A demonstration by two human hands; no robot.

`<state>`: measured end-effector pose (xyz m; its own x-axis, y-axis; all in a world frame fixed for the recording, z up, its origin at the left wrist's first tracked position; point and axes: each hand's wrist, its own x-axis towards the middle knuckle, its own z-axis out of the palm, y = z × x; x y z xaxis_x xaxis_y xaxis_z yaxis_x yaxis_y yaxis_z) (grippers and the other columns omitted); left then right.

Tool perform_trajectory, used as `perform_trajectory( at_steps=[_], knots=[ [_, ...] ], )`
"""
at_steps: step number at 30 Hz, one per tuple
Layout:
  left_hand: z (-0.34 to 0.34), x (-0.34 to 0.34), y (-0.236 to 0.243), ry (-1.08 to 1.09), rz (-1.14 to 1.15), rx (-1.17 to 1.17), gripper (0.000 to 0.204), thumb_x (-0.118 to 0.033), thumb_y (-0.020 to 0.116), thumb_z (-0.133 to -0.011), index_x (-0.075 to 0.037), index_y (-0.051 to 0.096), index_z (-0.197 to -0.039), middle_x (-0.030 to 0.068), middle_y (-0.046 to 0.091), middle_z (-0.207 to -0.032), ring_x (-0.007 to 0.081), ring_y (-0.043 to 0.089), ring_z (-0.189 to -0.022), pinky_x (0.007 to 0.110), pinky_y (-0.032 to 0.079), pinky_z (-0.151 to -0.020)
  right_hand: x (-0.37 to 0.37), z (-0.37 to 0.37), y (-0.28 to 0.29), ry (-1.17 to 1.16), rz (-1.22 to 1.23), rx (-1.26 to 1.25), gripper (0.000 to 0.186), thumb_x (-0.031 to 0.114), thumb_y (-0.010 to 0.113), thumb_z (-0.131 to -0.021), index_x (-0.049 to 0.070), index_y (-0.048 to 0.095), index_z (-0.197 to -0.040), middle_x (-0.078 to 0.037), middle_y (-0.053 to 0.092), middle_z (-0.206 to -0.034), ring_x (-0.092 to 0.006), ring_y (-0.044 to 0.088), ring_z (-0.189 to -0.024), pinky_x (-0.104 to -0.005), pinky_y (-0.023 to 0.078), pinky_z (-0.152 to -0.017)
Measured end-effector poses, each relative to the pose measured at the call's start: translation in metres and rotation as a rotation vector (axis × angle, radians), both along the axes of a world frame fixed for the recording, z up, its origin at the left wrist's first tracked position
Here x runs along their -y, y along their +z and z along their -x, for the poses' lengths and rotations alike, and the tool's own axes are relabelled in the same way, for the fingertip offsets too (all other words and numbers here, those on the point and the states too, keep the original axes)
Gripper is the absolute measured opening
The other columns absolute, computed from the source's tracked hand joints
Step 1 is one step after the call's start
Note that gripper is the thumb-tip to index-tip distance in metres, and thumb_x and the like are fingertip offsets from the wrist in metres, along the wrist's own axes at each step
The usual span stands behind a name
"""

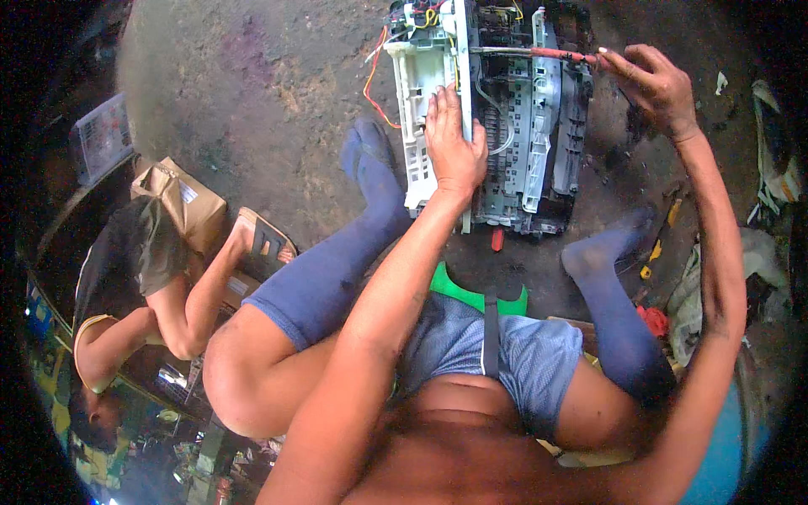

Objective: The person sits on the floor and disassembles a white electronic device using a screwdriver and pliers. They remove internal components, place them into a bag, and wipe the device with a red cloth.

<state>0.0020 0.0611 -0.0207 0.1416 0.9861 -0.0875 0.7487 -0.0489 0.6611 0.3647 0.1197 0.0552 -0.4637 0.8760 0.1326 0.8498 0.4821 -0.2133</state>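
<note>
A partly dismantled machine (539, 151) of white and dark plastic, with loose coloured wires at its upper left, lies on the floor in front of me. My left hand (454, 147) rests on its white left-hand part (412, 126), fingers extended and pressing near the long upright rail. In my right hand (656, 93) is a long screwdriver with a red handle (560, 55), held level across the top of the machine. Its thin shaft reaches left to the white rail, where I cannot make out what the tip touches.
Another person (118, 353) crouches at the left beside a brown box (202, 210). A green plastic piece (513, 299) sits between my legs, a red object (497, 238) below the machine. A yellow tool (673, 210), red cloth (652, 320) and pale sacking (766, 269) lie at the right.
</note>
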Motion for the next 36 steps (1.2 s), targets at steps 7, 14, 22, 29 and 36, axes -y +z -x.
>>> perform_trajectory(
  at_steps=[7,14,22,29,36],
  knots=[
    [0.005,-0.004,-0.006,0.026,-0.018,-0.002,0.072,-0.014,0.063,-0.087,0.000,0.039,-0.154,0.0289,0.044,-0.154,0.0459,0.039,-0.144,0.049,0.030,-0.121,-0.056,0.058,0.114,0.157,0.139,0.463,0.046,0.012,0.074,-0.087,0.021,0.066,-0.132,-0.005,0.068,-0.111,-0.0206,0.070,-0.095,-0.0336,0.059,-0.073],
    [-0.001,-0.006,-0.010,0.014,-0.010,0.053,0.073,-0.015,0.064,-0.087,-0.003,0.040,-0.155,0.0270,0.044,-0.155,0.0448,0.037,-0.146,0.050,0.028,-0.121,-0.102,0.140,0.193,0.194,0.465,0.483,0.043,0.011,0.072,-0.089,0.017,0.067,-0.131,-0.006,0.069,-0.116,-0.0194,0.069,-0.101,-0.0330,0.057,-0.081],
    [-0.006,-0.007,-0.007,0.003,-0.018,0.122,0.080,-0.015,0.065,-0.089,-0.009,0.031,-0.161,0.0267,0.041,-0.157,0.0441,0.040,-0.144,0.049,0.028,-0.120,-0.087,0.090,0.167,0.102,0.606,0.006,0.041,0.010,0.071,-0.091,0.012,0.067,-0.131,-0.006,0.069,-0.121,-0.0181,0.068,-0.107,-0.0323,0.056,-0.090],
    [0.000,-0.005,0.000,0.010,-0.006,0.094,0.075,-0.015,0.063,-0.092,-0.016,0.034,-0.161,0.0258,0.038,-0.159,0.0432,0.040,-0.144,0.049,0.029,-0.120,-0.001,0.012,0.066,-0.192,0.750,-0.572,0.043,0.016,0.073,-0.091,0.008,0.067,-0.132,-0.006,0.071,-0.126,-0.0164,0.067,-0.109,-0.0328,0.053,-0.098],
    [0.006,-0.009,-0.001,-0.041,-0.009,0.101,0.075,-0.013,0.063,-0.092,-0.012,0.033,-0.161,0.0267,0.039,-0.158,0.0440,0.038,-0.145,0.049,0.026,-0.121,0.026,0.002,-0.011,-0.512,1.184,-0.776,0.047,0.043,0.067,-0.098,0.017,0.068,-0.137,0.001,0.071,-0.086,-0.0044,0.058,-0.073,-0.0247,0.048,-0.065]
  ],
)
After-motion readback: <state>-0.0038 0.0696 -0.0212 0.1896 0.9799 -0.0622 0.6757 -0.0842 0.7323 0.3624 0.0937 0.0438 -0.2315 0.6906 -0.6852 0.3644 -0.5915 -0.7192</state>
